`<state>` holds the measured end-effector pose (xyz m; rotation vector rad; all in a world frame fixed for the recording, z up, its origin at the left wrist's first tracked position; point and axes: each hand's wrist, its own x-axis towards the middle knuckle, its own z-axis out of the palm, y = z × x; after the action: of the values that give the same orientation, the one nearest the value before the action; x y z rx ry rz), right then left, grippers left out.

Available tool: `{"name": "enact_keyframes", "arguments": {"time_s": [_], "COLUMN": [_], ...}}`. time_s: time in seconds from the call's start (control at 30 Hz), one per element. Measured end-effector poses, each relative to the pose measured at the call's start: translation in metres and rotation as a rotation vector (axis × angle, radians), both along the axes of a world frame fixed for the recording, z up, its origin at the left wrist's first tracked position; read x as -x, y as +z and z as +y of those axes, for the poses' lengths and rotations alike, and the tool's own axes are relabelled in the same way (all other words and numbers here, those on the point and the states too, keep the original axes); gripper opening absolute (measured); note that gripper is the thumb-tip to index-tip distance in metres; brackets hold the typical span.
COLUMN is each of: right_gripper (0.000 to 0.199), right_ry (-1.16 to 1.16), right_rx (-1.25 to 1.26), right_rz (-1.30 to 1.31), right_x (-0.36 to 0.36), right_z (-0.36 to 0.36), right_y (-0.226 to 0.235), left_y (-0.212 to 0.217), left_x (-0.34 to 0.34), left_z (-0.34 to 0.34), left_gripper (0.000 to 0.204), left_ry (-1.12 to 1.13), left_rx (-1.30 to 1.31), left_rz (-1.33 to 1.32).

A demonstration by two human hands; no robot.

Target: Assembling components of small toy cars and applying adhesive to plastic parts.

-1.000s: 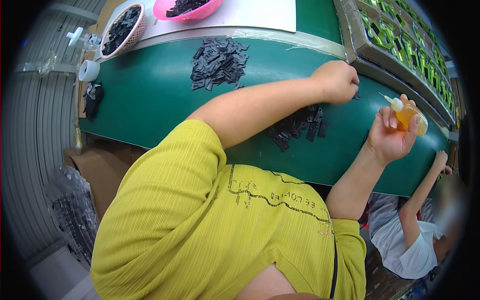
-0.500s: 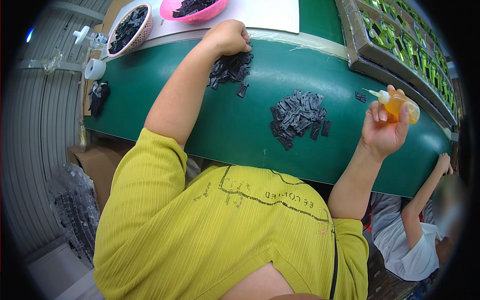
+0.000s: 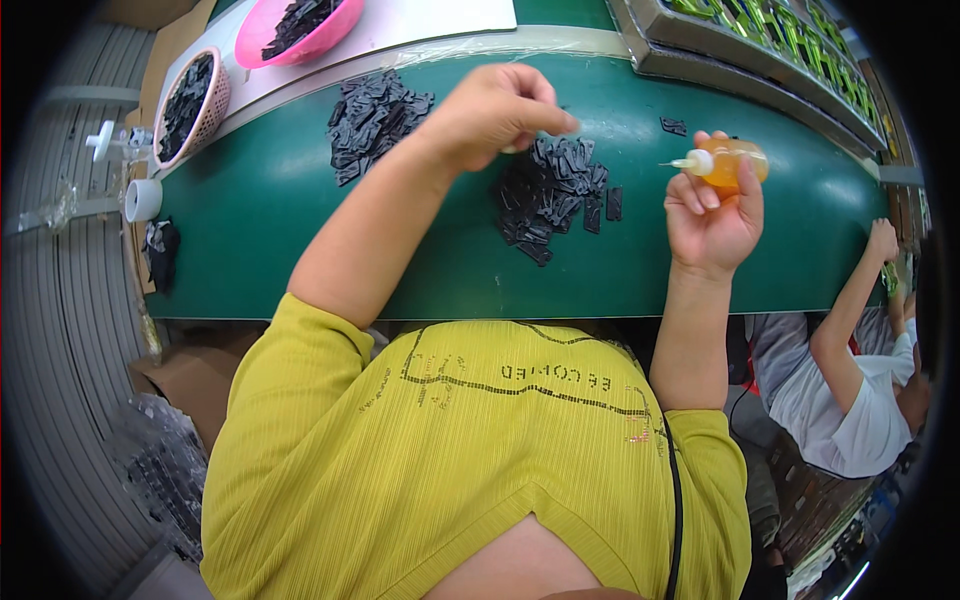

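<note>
My left hand (image 3: pixel 500 115) is over the table between two piles, its thumb and fingers pinched together. Whatever lies in that pinch is too small or hidden to make out. Below it is a pile of small flat black parts (image 3: pixel 562 185), partly covered by the hand; another heap of black parts (image 3: pixel 370 120) sits to its left. My right hand (image 3: pixel 712 225) grips a squeeze bottle (image 3: pixel 735 163) of amber liquid, tipped sideways, its thin needle tip pointing left. A single black part (image 3: pixel 672 126) rests on the table just beyond the bottle's tip.
The green table (image 3: pixel 240 220) carries a pink bowl (image 3: pixel 330 45) and a pale pink basket (image 3: pixel 215 110) of black parts at the far left. A white tape roll (image 3: pixel 143 200) stands by the left edge. Trays of green pieces (image 3: pixel 730 55) line the far right. A co-worker (image 3: pixel 840 390) sits at right.
My left hand has come off the left heap and moved right, to above the middle pile. The bottle in my right hand has turned more level. The whole view has shifted somewhat.
</note>
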<state>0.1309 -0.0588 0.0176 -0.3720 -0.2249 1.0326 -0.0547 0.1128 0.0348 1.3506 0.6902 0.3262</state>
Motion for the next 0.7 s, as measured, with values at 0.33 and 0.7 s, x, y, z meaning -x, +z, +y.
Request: {"name": "enact_keyframes", "arguments": {"time_s": [0.33, 0.7], "right_gripper": [0.022, 0.022], "right_ry": [-0.241, -0.349], "right_rx": [0.221, 0.215], "right_rz": [-0.35, -0.554], "right_x": [0.023, 0.029], "right_z": [0.013, 0.017], "right_y": [-0.01, -0.013], "left_y": [-0.022, -0.025], "left_x": [-0.011, -0.012], "left_z": [-0.015, -0.022], "left_gripper": [0.019, 0.024], "left_ry": [-0.047, -0.121], "left_rx": [0.197, 0.262], "left_rz": [0.032, -0.019]}}
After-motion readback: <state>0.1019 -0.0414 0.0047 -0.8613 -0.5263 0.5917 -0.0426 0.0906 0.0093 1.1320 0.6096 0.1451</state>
